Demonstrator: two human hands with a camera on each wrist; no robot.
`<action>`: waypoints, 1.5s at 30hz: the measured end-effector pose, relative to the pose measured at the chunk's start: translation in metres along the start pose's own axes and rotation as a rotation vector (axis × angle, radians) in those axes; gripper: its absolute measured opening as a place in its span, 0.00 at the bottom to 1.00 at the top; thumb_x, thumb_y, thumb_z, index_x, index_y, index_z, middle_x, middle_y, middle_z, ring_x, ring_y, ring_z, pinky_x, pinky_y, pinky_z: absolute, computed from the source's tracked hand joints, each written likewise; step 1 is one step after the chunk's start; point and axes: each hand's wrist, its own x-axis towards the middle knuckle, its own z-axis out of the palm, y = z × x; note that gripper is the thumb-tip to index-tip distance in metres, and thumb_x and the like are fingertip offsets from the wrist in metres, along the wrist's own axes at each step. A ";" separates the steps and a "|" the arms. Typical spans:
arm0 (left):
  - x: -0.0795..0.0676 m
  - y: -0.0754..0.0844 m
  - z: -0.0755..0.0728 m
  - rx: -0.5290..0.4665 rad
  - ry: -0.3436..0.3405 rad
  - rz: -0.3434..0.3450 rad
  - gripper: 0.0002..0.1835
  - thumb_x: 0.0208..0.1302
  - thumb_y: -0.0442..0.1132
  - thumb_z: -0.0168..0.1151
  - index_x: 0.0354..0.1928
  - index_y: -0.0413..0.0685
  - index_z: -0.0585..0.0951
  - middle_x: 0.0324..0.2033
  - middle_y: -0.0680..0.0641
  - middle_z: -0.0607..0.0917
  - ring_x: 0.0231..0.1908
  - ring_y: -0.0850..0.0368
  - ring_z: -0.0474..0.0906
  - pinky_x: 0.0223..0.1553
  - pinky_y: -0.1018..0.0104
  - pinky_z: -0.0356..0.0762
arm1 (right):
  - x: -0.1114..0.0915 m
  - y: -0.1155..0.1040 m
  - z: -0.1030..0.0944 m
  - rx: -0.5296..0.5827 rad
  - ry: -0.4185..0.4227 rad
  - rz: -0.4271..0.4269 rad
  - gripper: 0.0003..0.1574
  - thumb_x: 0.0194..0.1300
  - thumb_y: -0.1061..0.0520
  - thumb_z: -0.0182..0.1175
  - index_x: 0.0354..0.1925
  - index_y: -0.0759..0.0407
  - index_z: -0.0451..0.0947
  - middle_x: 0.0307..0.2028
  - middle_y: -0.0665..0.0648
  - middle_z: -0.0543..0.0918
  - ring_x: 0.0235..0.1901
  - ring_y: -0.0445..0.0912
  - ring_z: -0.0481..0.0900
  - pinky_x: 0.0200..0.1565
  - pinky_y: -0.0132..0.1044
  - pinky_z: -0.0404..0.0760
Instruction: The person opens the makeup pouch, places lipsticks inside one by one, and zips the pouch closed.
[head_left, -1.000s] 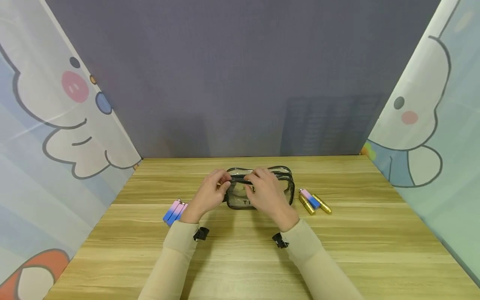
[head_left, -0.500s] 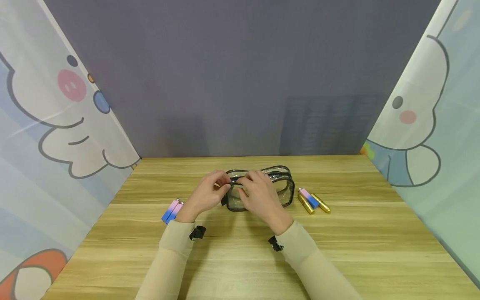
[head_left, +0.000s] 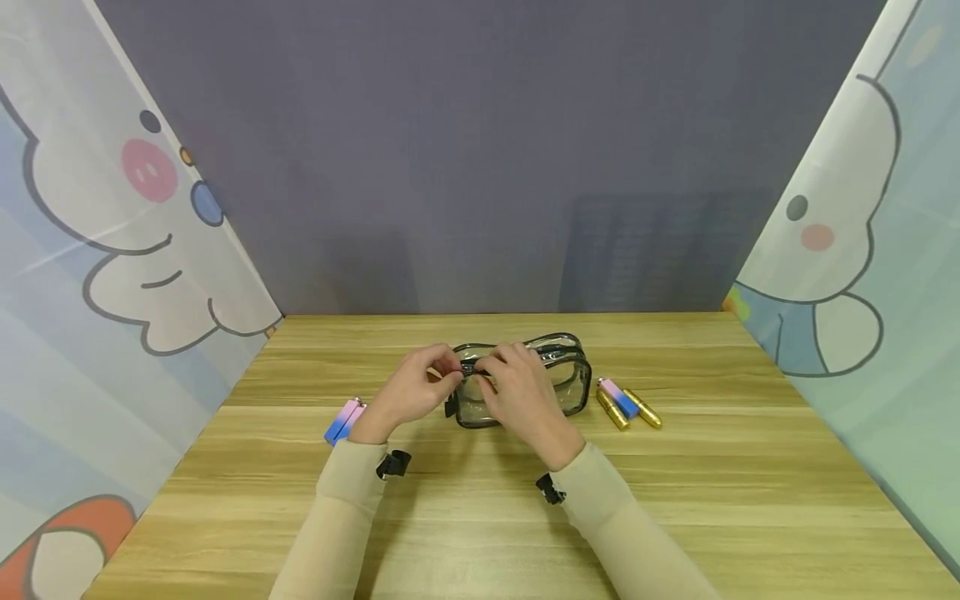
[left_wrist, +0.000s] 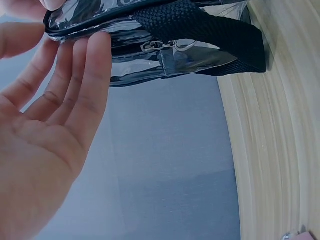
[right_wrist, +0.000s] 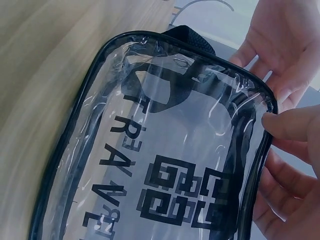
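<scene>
A clear plastic pouch [head_left: 567, 383] with black piping stands on the table; the right wrist view shows "TRAVEL" lettering [right_wrist: 132, 122] on its panel. My left hand [head_left: 416, 387] pinches the top edge at its left corner, thumb in front and fingers behind. Close beside it, my right hand [head_left: 521, 400] pinches the same edge with thumb [right_wrist: 290, 125] and fingers. The left wrist view shows a black woven strap [left_wrist: 215, 32] and a metal zipper pull [left_wrist: 152, 46] on the pouch's end. Part of the top edge is hidden behind the right hand.
Pink-and-blue bars [head_left: 342, 419] with metal ends lie left, partly behind the left wrist. Right of the pouch, another such bar [head_left: 619, 397] lies between two gold bullet-shaped tubes [head_left: 611, 409]. A grey panel [head_left: 480, 167] stands along the table's back edge.
My right hand has moved left along the top edge, closer to the left hand, uncovering more of the pouch's right side. The left hand stays at the corner.
</scene>
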 end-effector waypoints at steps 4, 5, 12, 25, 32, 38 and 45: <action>0.000 -0.001 -0.002 -0.016 0.030 -0.002 0.03 0.70 0.33 0.60 0.40 0.47 0.82 0.33 0.49 0.84 0.36 0.56 0.80 0.41 0.57 0.81 | 0.000 0.001 0.000 0.000 -0.002 -0.003 0.06 0.62 0.58 0.72 0.39 0.56 0.88 0.38 0.54 0.84 0.38 0.50 0.78 0.42 0.44 0.76; 0.001 -0.001 -0.002 -0.014 0.039 -0.006 0.04 0.70 0.33 0.59 0.39 0.47 0.82 0.33 0.49 0.84 0.36 0.56 0.80 0.41 0.57 0.81 | 0.000 0.002 0.000 0.000 -0.002 -0.003 0.06 0.62 0.58 0.73 0.39 0.56 0.88 0.38 0.54 0.84 0.38 0.50 0.78 0.42 0.44 0.76; 0.002 -0.005 -0.004 0.038 0.088 -0.077 0.04 0.68 0.34 0.59 0.38 0.45 0.82 0.32 0.49 0.83 0.34 0.56 0.79 0.43 0.55 0.81 | 0.001 0.003 0.000 0.001 -0.010 -0.003 0.07 0.62 0.57 0.73 0.40 0.55 0.88 0.40 0.54 0.85 0.40 0.50 0.78 0.42 0.43 0.75; 0.002 -0.013 -0.003 0.114 -0.034 -0.222 0.03 0.67 0.36 0.64 0.38 0.45 0.85 0.31 0.51 0.85 0.31 0.57 0.79 0.35 0.58 0.78 | 0.002 0.003 -0.003 0.008 -0.035 0.001 0.08 0.64 0.57 0.72 0.42 0.57 0.88 0.40 0.55 0.84 0.40 0.51 0.78 0.43 0.44 0.75; 0.001 -0.023 0.001 0.073 -0.067 -0.225 0.03 0.64 0.33 0.66 0.37 0.41 0.85 0.32 0.49 0.85 0.33 0.57 0.81 0.37 0.58 0.80 | 0.002 0.002 -0.002 -0.002 -0.048 0.004 0.09 0.65 0.55 0.71 0.42 0.57 0.88 0.40 0.55 0.84 0.41 0.51 0.78 0.43 0.43 0.76; 0.000 -0.028 0.006 0.052 -0.075 -0.225 0.03 0.63 0.33 0.67 0.35 0.40 0.84 0.32 0.48 0.86 0.34 0.57 0.81 0.38 0.59 0.80 | 0.001 0.002 -0.002 -0.002 -0.050 0.010 0.08 0.64 0.56 0.71 0.42 0.56 0.88 0.40 0.55 0.84 0.41 0.51 0.78 0.43 0.43 0.76; -0.001 -0.028 0.008 0.057 -0.051 -0.243 0.03 0.64 0.33 0.66 0.35 0.40 0.84 0.31 0.49 0.85 0.32 0.57 0.81 0.36 0.59 0.79 | 0.001 0.001 -0.001 -0.005 -0.051 0.008 0.08 0.65 0.56 0.71 0.42 0.56 0.88 0.40 0.54 0.84 0.40 0.51 0.78 0.43 0.44 0.76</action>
